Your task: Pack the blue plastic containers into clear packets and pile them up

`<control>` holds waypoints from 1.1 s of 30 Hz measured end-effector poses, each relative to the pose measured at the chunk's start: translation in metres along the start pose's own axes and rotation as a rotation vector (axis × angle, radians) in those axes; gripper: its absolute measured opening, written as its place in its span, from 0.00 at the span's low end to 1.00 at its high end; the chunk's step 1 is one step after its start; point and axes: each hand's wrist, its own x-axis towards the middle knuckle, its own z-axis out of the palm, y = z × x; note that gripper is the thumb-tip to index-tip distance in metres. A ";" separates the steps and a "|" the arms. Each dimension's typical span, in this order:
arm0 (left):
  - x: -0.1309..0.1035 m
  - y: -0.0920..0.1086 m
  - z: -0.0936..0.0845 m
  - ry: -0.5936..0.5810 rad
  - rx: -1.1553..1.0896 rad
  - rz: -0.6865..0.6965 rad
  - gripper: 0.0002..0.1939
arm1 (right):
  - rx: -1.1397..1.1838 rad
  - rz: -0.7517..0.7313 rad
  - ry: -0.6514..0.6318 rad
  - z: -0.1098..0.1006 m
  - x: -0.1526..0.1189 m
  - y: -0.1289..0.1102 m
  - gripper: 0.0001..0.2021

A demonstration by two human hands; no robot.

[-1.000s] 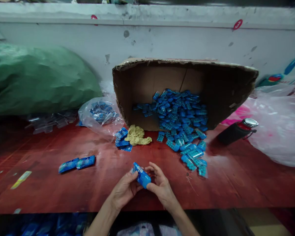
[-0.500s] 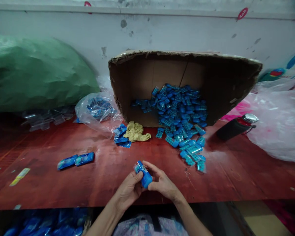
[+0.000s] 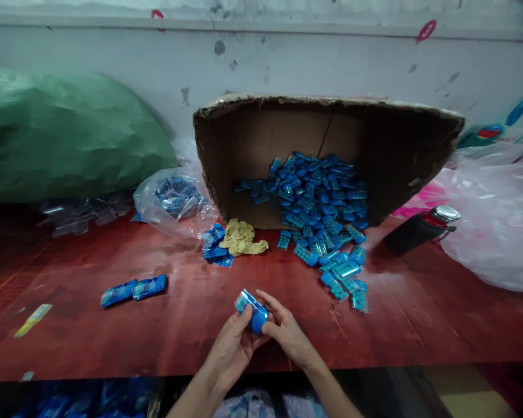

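Between my two hands, over the table's front part, is a small clear-and-blue container (image 3: 253,312) with blue pieces inside. My left hand (image 3: 236,341) is closed on its left side, thumb on top. My right hand (image 3: 285,331) grips its blue end from the right with thumb and fingers. A heap of similar containers (image 3: 318,191) spills out of a cardboard box (image 3: 244,133) lying on its side. Two blue packets (image 3: 134,290) lie at the left. More blue packets (image 3: 214,244) sit beside a crumpled yellowish cloth (image 3: 242,237).
On the red table (image 3: 178,331) stand a tilted-looking dark bottle (image 3: 418,232) and a clear bag with blue items (image 3: 174,197). A green sack (image 3: 70,133) fills the back left, and pale plastic bags (image 3: 497,226) the right. A yellow-white strip (image 3: 33,320) lies far left.
The container has turned slightly in my hands, showing more of its clear side. The whole view has shifted a little, with the table appearing lower.
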 end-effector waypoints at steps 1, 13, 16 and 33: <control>0.000 0.005 -0.004 0.031 -0.027 0.002 0.10 | 0.009 0.009 -0.009 0.000 0.000 0.001 0.28; 0.000 0.066 -0.064 0.375 0.259 0.451 0.09 | -1.083 -0.272 -0.097 0.012 0.069 -0.032 0.10; 0.028 0.080 -0.056 0.437 0.793 0.828 0.10 | -1.498 -0.340 -0.029 0.017 0.114 -0.029 0.12; 0.109 0.103 -0.077 0.403 1.461 1.059 0.20 | -1.767 -0.410 0.008 0.054 0.172 0.001 0.10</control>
